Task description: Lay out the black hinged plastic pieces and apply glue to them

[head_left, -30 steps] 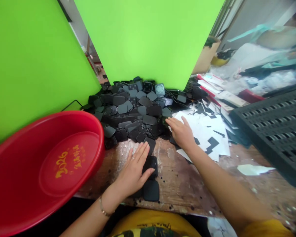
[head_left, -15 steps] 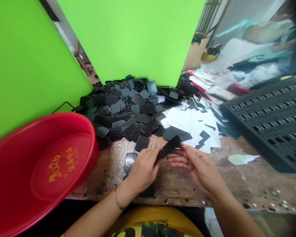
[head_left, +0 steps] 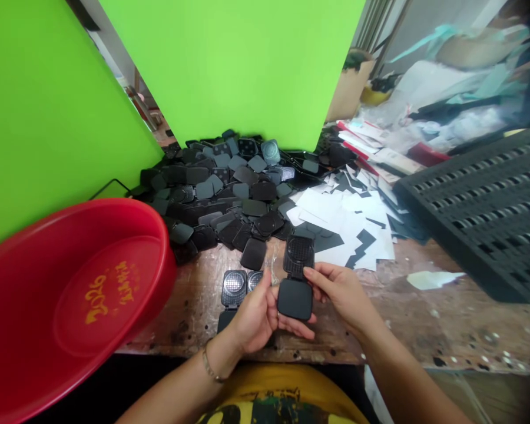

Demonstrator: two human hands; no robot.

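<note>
A black hinged case (head_left: 295, 298), unfolded flat, is held over the table's front part. Its upper half shows a grid with a round shape; the lower half is a smooth rounded square. My right hand (head_left: 342, 291) pinches it at the right edge, near the hinge. My left hand (head_left: 258, 312) lies palm up with fingers stretched out under the lower half and the thumb raised beside it. Next to my left hand, two similar unfolded cases lie side by side: one case (head_left: 235, 285) shows well, the other case (head_left: 255, 279) is partly covered by the hand.
Behind is a heap of black cases (head_left: 247, 191) against a green panel (head_left: 238, 70). A red basin (head_left: 159, 235) stands at left. White and dark paper scraps (head_left: 331, 206) lie to the right, near a slotted dark grey tray (head_left: 481, 218). Plastic bags (head_left: 441, 88) pile up behind.
The case has turned from edge-on to face-up and come lower, closer to me. My left hand has let go its grip and opened under it. A second case on the table now shows.
</note>
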